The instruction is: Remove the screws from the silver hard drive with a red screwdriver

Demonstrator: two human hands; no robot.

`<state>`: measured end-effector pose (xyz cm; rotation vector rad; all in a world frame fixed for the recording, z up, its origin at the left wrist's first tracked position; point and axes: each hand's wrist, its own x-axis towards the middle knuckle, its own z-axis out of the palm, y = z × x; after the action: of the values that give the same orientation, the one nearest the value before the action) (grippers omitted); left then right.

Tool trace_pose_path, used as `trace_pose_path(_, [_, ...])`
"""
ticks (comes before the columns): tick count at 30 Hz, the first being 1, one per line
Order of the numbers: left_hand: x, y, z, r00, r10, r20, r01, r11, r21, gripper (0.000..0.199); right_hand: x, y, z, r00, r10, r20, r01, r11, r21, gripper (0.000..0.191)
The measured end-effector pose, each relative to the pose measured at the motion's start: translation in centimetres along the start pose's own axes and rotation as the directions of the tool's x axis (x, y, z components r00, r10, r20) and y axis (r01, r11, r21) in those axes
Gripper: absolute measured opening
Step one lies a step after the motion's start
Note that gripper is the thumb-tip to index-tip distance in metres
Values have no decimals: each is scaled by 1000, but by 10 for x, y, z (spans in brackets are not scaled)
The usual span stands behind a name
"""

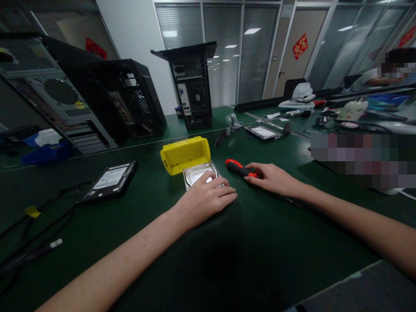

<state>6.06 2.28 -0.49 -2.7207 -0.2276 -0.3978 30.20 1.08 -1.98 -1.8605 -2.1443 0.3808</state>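
The hard drive (194,174) lies under the left hand (209,193).

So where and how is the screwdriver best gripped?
Likely by its thick handle, from above and the right, as the right hand does: the screwdriver lies flat, butt leftward, what looks like its thin shaft pointing right.

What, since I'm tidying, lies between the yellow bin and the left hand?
In the head view, a silver hard drive lies between them, partly covered by the left hand.

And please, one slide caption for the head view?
Left grip over a hard drive by a yellow bin; right grip on a red-and-black screwdriver.
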Motion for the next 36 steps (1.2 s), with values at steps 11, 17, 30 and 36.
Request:
trace_pose_path(11, [-8,2,3,955,-290,67,296,901,-316,26,0,-2,-2,1000,13,13,-13,1000,-11,49])
trace_pose_path(17, [-11,13,5,960,-249,-127,219,952,-214,17,0,-2,-2,1000,12,22,-12,1000,-12,48])
trace_pose_path(30, [18,27,15,958,-286,-4,276,928,-249,15,-1,-2,0,1000,-3,-2,3,998,-60,48])
trace_pose_path(36, [23,27,15,953,-303,-16,285,913,-290,12,1,0,1,1000,-5,-14,3,997,-76,47])
